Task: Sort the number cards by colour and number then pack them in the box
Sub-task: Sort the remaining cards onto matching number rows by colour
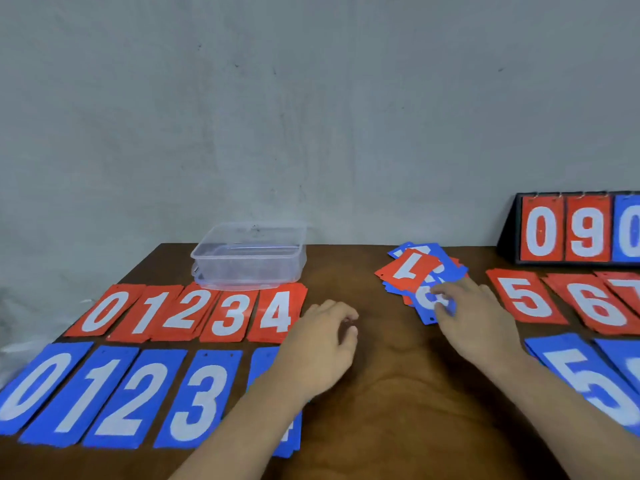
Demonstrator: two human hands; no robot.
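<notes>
Head view: clear plastic box (249,270) stands empty at the back of the table (381,382), just behind the red row (187,313) of 0 to 4. Right hand (478,323) pinches a blue card (423,301) at the mixed pile (410,268). Left hand (322,344) rests loosely curled and holds nothing, beside the red 4.

1 plain grey-white wall (311,98) fills everything beyond the fingers (348,332), its plaster mottled and scuffed, with a few dark specks high up. Under the fingers lies a dark brown wooden desk (381,393), glossy in the grain, its far edge meeting the wall. Far left of the fingers, past the desk's edge, something pale shows, too blurred to tell. The light is soft and even, shadows faint.
</notes>
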